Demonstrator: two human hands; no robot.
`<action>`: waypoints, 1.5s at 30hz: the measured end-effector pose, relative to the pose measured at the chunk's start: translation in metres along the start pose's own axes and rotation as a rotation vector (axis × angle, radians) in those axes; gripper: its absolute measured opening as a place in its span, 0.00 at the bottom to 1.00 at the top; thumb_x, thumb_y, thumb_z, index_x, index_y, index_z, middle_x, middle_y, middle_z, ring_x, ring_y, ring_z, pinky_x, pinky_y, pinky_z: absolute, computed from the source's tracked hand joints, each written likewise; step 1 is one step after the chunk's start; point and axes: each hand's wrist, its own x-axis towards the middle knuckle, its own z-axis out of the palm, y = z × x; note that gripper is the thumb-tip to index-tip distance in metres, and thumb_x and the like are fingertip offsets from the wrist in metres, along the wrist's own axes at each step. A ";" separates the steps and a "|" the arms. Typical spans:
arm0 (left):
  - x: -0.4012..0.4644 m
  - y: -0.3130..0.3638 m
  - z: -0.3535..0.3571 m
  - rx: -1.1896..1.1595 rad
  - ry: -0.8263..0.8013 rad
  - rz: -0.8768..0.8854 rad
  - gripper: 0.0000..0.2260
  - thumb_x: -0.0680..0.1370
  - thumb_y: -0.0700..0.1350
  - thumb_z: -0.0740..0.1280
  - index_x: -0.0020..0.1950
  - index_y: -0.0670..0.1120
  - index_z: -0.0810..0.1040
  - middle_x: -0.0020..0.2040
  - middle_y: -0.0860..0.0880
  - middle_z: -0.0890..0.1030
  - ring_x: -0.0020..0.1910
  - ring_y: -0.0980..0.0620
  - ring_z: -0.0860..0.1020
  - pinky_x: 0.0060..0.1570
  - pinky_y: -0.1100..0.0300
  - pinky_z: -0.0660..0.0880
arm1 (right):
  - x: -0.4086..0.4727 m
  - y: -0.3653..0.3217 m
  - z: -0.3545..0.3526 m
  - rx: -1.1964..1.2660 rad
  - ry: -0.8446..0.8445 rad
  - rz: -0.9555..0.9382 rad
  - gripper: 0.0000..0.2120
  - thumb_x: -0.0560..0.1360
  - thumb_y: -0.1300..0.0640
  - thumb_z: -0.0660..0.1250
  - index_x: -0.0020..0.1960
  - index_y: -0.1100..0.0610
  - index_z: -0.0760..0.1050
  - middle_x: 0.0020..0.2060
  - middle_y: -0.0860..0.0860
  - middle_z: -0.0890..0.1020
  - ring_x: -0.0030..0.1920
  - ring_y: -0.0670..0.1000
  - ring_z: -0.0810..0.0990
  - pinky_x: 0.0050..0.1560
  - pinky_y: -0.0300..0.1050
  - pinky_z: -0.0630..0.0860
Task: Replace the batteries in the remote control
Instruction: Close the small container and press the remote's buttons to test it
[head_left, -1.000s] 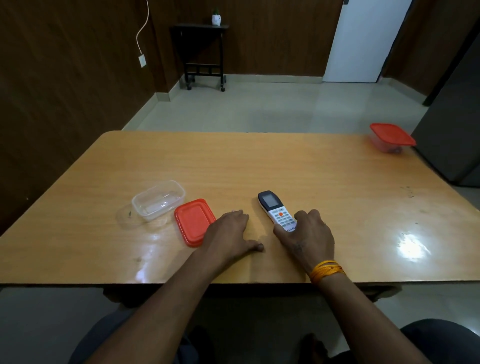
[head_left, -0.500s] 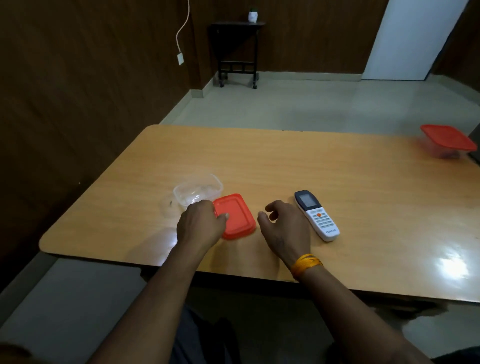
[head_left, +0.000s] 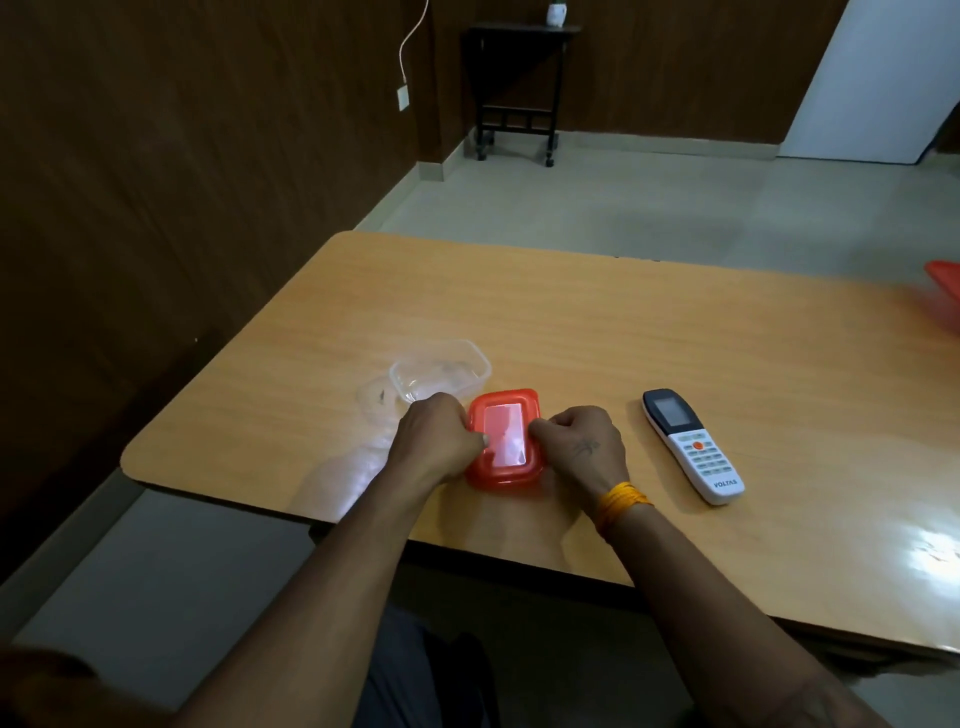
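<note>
1. The light orange wood-grain table (head_left: 649, 332) with rounded corners fills the middle of the view; everything below is placed relative to it.
2. The white remote control (head_left: 688, 444) with a dark screen end and an orange button lies face up on the table, near its front edge, untouched and apart from both hands.
3. The red rectangular plastic lid (head_left: 505, 446) with a clear centre panel sits on the table left of the remote control, between the two hands.
4. The clear rectangular plastic container (head_left: 441, 375) stands open on the table just behind the lid, its base apparently bare.
5. The left hand (head_left: 435, 441) is curled at the lid's left edge, fingers bent in and pressing on the rim.
6. The right hand (head_left: 579, 444) is likewise curled, its fingertips gripping the lid's right edge; an orange thread band (head_left: 621, 501) circles that wrist.
7. Another red lidded container (head_left: 945, 296) shows at the table's far right edge, partly cut off.
</note>
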 end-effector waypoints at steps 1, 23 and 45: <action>-0.001 0.000 0.000 -0.032 -0.008 -0.010 0.13 0.71 0.51 0.75 0.39 0.41 0.84 0.33 0.42 0.85 0.34 0.42 0.86 0.38 0.47 0.85 | 0.002 0.001 0.001 0.053 -0.011 0.018 0.14 0.69 0.49 0.69 0.39 0.61 0.84 0.35 0.60 0.85 0.41 0.61 0.85 0.45 0.58 0.83; 0.013 -0.016 -0.038 -1.147 0.337 -0.108 0.03 0.77 0.39 0.73 0.48 0.44 0.86 0.47 0.38 0.86 0.43 0.41 0.85 0.36 0.55 0.82 | 0.016 -0.033 0.016 -0.026 0.259 -0.725 0.14 0.77 0.47 0.74 0.58 0.54 0.81 0.60 0.54 0.82 0.57 0.51 0.81 0.54 0.48 0.84; 0.056 -0.051 -0.029 -0.541 0.606 -0.203 0.11 0.72 0.53 0.75 0.50 0.48 0.89 0.45 0.50 0.88 0.46 0.47 0.86 0.51 0.53 0.83 | 0.099 -0.057 0.065 0.129 0.014 -0.266 0.08 0.70 0.48 0.77 0.44 0.52 0.87 0.40 0.47 0.87 0.46 0.52 0.85 0.54 0.55 0.84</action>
